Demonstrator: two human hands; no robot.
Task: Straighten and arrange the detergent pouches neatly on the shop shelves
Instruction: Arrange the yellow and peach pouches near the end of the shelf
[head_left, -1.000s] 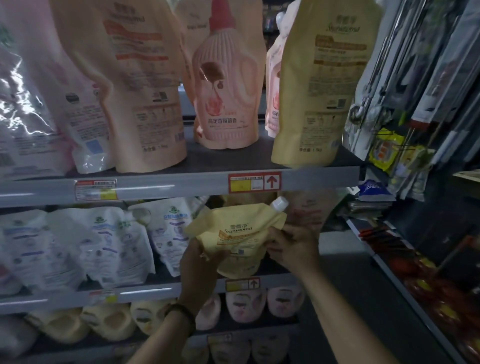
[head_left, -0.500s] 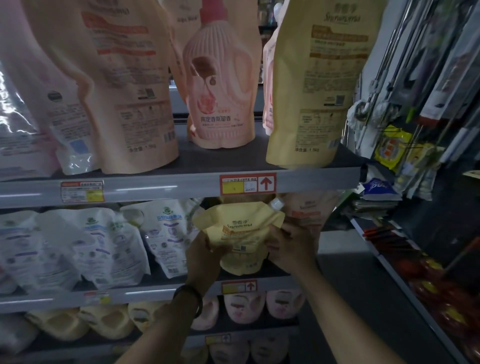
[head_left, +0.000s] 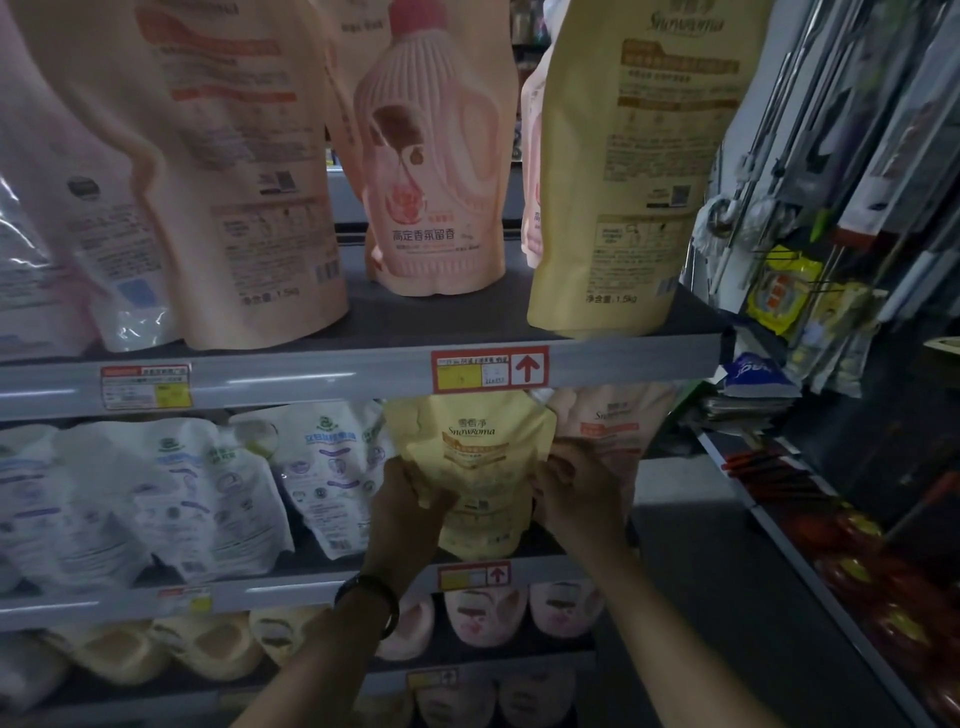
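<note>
The yellow pouch (head_left: 478, 467) stands upright on the middle shelf (head_left: 291, 592), towards its right end, base close to the front rim and directly above a red price tag (head_left: 474, 576). Its spout corner sits just under the rim of the upper shelf (head_left: 311, 379). The left hand (head_left: 410, 512) grips the pouch's left edge, fingers curled round behind it and thumb on the front. The right hand (head_left: 576, 493) holds the right edge, fingers bent and pinching the material. A dark wristband (head_left: 371, 597) is on the left wrist. White pouches (head_left: 156, 493) lean in an uneven row just left of the held pouch; a pink pouch (head_left: 618, 421) stands behind it to the right. On the upper shelf, a large yellow pouch (head_left: 623, 171) overhangs the front rim
</note>
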